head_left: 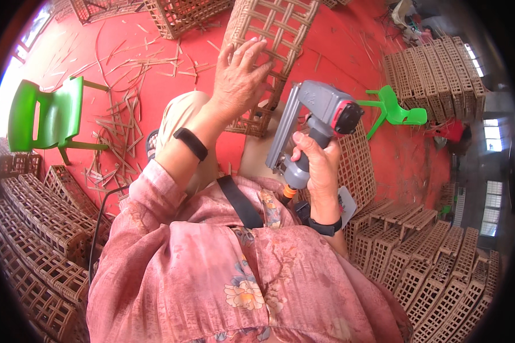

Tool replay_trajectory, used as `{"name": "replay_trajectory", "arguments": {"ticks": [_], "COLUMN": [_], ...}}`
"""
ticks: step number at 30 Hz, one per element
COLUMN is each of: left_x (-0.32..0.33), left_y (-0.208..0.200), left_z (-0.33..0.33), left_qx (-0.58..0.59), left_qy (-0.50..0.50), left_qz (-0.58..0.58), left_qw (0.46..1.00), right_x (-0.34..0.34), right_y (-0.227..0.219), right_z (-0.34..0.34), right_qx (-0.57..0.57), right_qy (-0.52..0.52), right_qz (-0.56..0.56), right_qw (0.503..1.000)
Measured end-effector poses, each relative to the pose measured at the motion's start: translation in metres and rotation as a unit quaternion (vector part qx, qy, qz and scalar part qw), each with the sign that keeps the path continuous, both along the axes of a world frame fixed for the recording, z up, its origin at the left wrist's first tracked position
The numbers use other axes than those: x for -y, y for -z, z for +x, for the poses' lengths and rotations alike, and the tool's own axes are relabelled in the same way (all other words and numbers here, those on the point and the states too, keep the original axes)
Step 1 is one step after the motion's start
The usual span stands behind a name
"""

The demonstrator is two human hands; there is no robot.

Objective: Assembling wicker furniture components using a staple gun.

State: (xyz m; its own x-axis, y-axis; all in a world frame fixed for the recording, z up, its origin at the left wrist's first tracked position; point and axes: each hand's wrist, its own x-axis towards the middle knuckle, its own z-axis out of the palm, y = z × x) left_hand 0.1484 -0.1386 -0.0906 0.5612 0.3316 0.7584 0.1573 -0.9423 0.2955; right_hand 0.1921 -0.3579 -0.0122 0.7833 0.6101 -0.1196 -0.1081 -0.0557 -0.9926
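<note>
A tan woven wicker frame (290, 31) with an open lattice slants up between my knees. My left hand (240, 74) holds it at its near side, fingers bent over the weave and the back of the hand up. Part of the grip is hidden behind the hand. In my right hand (321, 168) is a grey pneumatic staple gun (326, 103), my fingers wrapped round its handle. Its long magazine faces the wicker frame, and its nose is apart from the lattice. An orange-collared hose fitting (290, 191) shows at the handle's lower end.
Wicker frames lie stacked at lower left (46, 228) and lower right (418, 246), with more at upper right (432, 77). A green chair (51, 114) stands left; a small green chair (397, 108) stands right. Cane scraps (120, 137) litter the red floor (154, 51).
</note>
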Motion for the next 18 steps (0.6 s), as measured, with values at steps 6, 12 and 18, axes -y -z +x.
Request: {"name": "replay_trajectory", "arguments": {"ticks": [6,12,18], "left_x": [0.01,0.021,0.022], "left_y": [-0.006,-0.009,-0.006], "left_z": [0.006,0.018,0.01], "left_qx": [-0.041,-0.094,-0.104], "left_qy": [0.021,0.004,0.006], "left_qz": [0.031,-0.005,0.0], "left_qw": [0.998,0.996,0.995], "right_x": [0.031,0.075,0.111], "right_y": [-0.007,0.041,0.16], "right_z": [0.031,0.088,0.132], "right_qx": [-0.007,-0.045,-0.033], "right_qy": [0.048,0.064,0.062], "right_qz": [0.018,0.006,-0.074], "right_qw": [0.999,0.997,0.995]}}
